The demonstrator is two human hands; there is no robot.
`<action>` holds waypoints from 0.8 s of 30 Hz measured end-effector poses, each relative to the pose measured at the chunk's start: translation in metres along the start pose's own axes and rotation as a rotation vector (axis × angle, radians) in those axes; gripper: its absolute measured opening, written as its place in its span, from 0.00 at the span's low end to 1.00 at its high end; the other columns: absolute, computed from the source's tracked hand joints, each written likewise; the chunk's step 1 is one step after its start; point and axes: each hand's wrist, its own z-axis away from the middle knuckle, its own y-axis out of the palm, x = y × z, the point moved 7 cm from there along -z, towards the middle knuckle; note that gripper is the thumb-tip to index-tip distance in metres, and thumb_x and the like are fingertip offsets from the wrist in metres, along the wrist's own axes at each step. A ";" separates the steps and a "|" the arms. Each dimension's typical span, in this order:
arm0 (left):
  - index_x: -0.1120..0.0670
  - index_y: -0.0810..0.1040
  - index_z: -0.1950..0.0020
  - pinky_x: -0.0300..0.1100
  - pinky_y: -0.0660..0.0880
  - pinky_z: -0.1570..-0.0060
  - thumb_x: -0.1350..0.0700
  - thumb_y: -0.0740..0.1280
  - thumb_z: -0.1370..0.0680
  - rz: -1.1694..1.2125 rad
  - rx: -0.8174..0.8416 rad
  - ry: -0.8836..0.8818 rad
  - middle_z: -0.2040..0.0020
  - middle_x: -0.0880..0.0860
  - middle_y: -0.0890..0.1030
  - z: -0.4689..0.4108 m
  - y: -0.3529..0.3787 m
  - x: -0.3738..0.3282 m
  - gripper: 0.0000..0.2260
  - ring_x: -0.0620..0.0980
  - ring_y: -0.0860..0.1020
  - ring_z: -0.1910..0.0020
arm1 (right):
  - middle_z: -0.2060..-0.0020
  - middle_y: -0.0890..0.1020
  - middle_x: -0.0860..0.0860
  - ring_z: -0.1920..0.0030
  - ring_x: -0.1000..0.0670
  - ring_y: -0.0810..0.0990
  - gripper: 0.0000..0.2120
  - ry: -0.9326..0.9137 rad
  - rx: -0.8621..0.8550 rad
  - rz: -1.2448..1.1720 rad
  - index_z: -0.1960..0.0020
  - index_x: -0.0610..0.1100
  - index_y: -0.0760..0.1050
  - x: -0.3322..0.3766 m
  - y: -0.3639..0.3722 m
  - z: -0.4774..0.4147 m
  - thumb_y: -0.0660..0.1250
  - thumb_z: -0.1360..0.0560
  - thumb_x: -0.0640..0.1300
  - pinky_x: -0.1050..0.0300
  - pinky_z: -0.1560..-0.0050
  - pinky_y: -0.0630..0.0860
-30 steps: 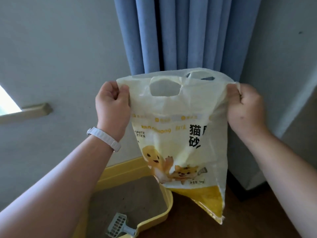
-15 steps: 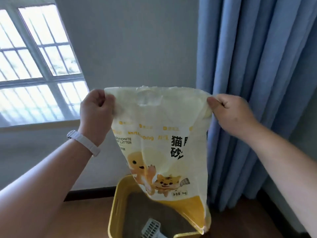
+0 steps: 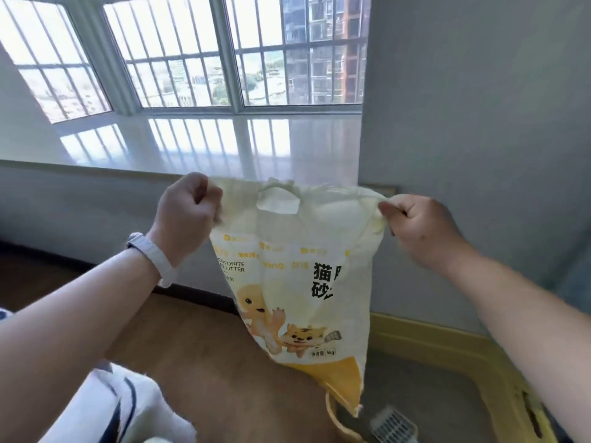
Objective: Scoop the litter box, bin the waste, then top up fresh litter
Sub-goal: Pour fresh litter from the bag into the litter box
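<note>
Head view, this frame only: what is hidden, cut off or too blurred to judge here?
Head view:
- litter bag: opaque, so its contents are hidden; the left hand and right hand bunch its top, hiding whether it is open.
- litter box: partly covered by bag and right forearm, cut by the bottom edge.
- scoop: handle cut off at the bottom edge.
- white shape, bottom left: blurred, unidentifiable.

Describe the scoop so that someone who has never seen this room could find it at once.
Right of the barred window, a yellow litter box sits on the floor. Inside it, near the bottom corner of the held bag, lies the scoop: the only pale, slotted thing there.
</note>
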 end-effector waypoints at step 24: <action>0.57 0.68 0.62 0.45 0.64 0.68 0.56 0.62 0.21 -0.611 0.261 -0.336 0.65 0.55 0.73 -0.045 0.001 0.307 0.11 0.58 0.70 0.64 | 0.63 0.81 0.41 0.61 0.42 0.78 0.21 0.293 0.386 0.166 0.60 0.37 0.76 -0.072 0.327 -0.035 0.57 0.18 0.49 0.52 0.60 0.72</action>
